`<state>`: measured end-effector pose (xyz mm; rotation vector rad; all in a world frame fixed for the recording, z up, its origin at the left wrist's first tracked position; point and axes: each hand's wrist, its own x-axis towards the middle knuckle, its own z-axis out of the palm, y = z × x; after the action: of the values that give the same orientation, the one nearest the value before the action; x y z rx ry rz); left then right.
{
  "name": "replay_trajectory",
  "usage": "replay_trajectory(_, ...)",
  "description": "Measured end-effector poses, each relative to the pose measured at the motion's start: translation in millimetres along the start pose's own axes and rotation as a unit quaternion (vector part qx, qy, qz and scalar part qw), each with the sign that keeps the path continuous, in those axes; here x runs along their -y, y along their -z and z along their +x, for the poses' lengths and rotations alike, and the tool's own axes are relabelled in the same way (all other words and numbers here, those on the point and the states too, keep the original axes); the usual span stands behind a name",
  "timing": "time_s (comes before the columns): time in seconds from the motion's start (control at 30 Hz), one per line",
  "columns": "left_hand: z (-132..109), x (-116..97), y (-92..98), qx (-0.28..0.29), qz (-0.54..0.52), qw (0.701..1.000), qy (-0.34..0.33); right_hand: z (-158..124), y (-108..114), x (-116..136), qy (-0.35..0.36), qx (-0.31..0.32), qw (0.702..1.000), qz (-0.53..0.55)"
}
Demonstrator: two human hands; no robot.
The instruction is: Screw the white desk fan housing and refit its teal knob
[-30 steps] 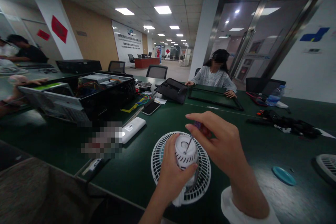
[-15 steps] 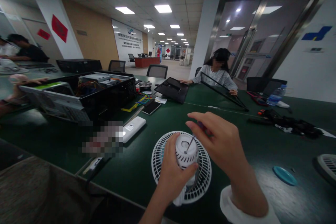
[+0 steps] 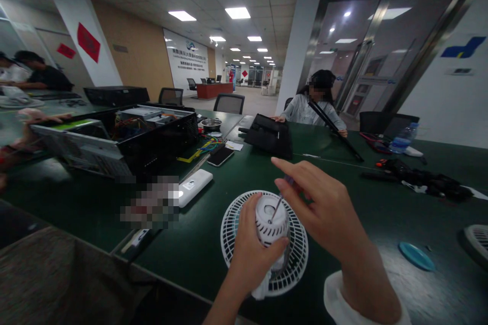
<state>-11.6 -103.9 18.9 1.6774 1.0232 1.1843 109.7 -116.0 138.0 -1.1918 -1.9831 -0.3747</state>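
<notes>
A small white fan (image 3: 236,213) lies grille-down on the green table (image 3: 198,249), its round motor housing (image 3: 270,221) pointing up. My left hand (image 3: 249,254) wraps around that housing from below. My right hand (image 3: 320,208) is closed on a small screwdriver (image 3: 277,204), whose thin metal shaft reaches down into the top of the housing. Most of the screwdriver's handle is hidden under my fingers.
An open black computer case (image 3: 125,137), a phone (image 3: 219,156) and a white box (image 3: 194,187) sit to the left. A teal disc (image 3: 417,256) and another fan grille (image 3: 478,238) lie at right. Across the table a person (image 3: 318,104) tilts a black frame (image 3: 333,129) beside a black panel (image 3: 270,137).
My hands have barely moved on the fan. The person opposite has raised the black frame from flat to steeply tilted, and the black panel has been stood up.
</notes>
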Motion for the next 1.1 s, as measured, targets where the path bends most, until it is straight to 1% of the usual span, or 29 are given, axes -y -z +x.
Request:
replay_trajectory(0.17, -1, 0, 1.1, 0.004, -0.003, 1.0, 0.004, -2, 13, -3, -0.02, 0.047, 0.992, 0.114)
replay_trajectory(0.23, -1, 1, 1.3, 0.003, -0.006, 1.0, 0.005, -3, 16, -5, -0.036, 0.054, 0.99, 0.127)
replay_trajectory(0.33, -1, 1, 1.4, 0.005, -0.007, 1.0, 0.009, -4, 15, -7, -0.056, 0.049, 0.988, 0.134)
replay_trajectory(0.43, -1, 2, 1.1, 0.004, -0.004, 1.0, 0.009, -4, 14, -8, -0.062, 0.041, 0.988, 0.132)
replay_trajectory(0.6, -1, 2, -0.2, 0.003, -0.003, 1.0, 0.009, -3, 13, -8, -0.046, 0.027, 0.994, 0.1)
replay_trajectory(0.8, 0, 2, -0.9, 0.001, -0.011, 1.0, 0.0, 0, 1, -5, -0.005, -0.028, 1.0, 0.001)
replay_trajectory(0.87, 1, 2, -1.1, -0.001, -0.01, 1.0, -0.003, 0, -1, -4, -0.002, -0.036, 0.999, -0.018)
replay_trajectory(0.97, 2, 3, -0.9, -0.001, -0.004, 1.0, -0.004, 1, 2, -4, -0.009, -0.022, 1.0, -0.009)
replay_trajectory(1.1, 0, 5, -0.4, 0.003, -0.002, 1.0, -0.009, -1, 10, -4, 0.005, -0.006, 0.998, 0.057)
